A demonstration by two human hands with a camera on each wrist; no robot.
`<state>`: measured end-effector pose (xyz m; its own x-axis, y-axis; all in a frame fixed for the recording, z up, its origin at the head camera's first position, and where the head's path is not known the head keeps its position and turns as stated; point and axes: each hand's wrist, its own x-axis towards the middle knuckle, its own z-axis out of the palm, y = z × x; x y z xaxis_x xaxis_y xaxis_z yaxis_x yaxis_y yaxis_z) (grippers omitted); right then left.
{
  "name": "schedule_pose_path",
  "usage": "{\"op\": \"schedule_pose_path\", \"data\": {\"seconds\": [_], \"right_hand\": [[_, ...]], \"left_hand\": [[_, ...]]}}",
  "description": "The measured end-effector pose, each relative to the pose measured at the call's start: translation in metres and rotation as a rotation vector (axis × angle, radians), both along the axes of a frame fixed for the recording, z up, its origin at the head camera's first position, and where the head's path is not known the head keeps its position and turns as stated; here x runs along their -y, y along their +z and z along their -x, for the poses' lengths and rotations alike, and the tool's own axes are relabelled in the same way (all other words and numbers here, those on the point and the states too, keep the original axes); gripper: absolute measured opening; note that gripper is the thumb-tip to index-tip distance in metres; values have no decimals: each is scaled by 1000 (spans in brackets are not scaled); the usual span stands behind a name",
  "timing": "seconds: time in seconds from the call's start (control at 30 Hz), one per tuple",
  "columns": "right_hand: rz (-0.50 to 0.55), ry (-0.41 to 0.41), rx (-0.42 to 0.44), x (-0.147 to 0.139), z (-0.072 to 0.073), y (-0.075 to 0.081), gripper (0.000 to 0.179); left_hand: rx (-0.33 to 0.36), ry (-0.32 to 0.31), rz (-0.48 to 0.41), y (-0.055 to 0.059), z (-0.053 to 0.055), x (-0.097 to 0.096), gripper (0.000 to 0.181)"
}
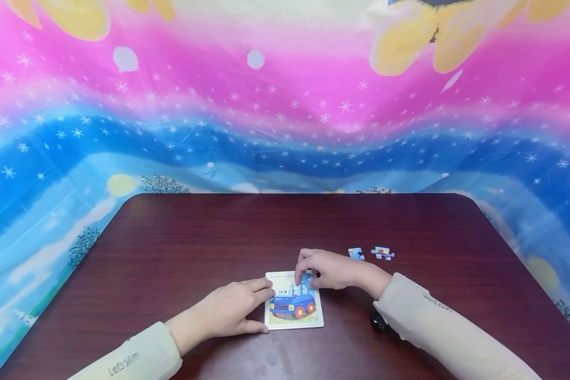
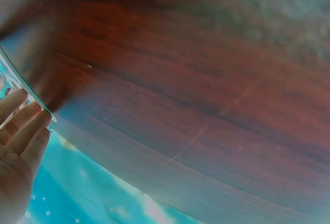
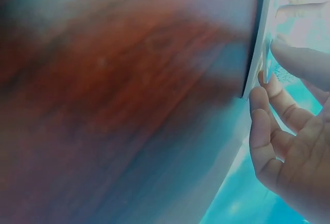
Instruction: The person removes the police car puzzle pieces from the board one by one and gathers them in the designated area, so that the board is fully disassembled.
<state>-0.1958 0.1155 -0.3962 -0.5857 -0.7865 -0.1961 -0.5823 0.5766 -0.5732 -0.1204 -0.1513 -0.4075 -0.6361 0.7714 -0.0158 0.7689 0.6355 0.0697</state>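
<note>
A square jigsaw puzzle in a white-rimmed tray (image 1: 294,327) lies on the table, showing a blue cartoon car (image 1: 287,305) with red wheels. Along the tray's left edge rests my left hand (image 1: 223,312), fingers extended over the rim and thumb by the lower left corner. My right hand (image 1: 333,268) reaches over the upper right corner. Its thumb and fingers pinch a thin puzzle piece (image 3: 266,63), seen edge-on in the right wrist view. From the head view, the fingers mostly hide that piece. The picture's upper left part looks pale.
Two loose puzzle pieces, a blue one (image 1: 355,254) and a multicoloured one (image 1: 382,253), lie beyond my right wrist. The dark red-brown wooden table (image 1: 209,237) has rounded far corners. A patterned pink and blue cloth (image 1: 285,116) hangs behind it.
</note>
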Motion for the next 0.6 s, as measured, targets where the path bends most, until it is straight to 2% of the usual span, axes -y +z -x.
{"op": "schedule_pose_path", "data": {"seconds": [0.17,0.43,0.6], "right_hand": [[0,7,-10,1,1,2,22],[31,-11,-14,1,2,3,31],[59,-29,0,1,5,4,25]], "left_hand": [[20,8,-1,0,1,0,66],[16,2,-18,-3,1,1,65],[3,-2,-27,-3,2,1,65]]}}
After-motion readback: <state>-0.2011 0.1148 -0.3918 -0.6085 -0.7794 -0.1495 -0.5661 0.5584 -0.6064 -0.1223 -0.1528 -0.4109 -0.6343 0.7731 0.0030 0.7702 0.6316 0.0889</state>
